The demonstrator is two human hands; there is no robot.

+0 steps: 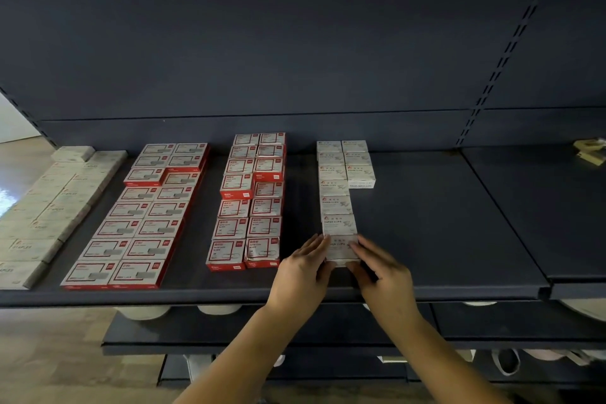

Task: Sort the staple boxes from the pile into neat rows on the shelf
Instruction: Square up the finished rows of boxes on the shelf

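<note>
My left fingers (316, 244) lie nearly straight along the left side of the nearest white paper-clip box (341, 248), tips touching its upper left edge. My right fingers (362, 251) lie the same way along its right side, with the thumb curled under at the box's near corner. The box sits between both hands, flat on the shelf (426, 239); whether either hand actually clamps it or only presses against it, I cannot tell with certainty from this angle.

My left hand (301, 275) is at 7 o'clock from the box, my right hand (382, 272) at 5 o'clock.

The box forms the near end of the white column (337, 203), which runs toward 12 o'clock to the shelf's back panel. A shorter second column (359, 162) of three white boxes adjoins it on the right at the far end.

At 9 o'clock from the hands stands a double row of red-and-white boxes (251, 200), several of them slightly skewed. Further toward 9 o'clock is a wider double row of larger red-and-white boxes (144, 216). At the far left edge lie pale boxes marked STAPLES (49, 207), in rows.
</note>
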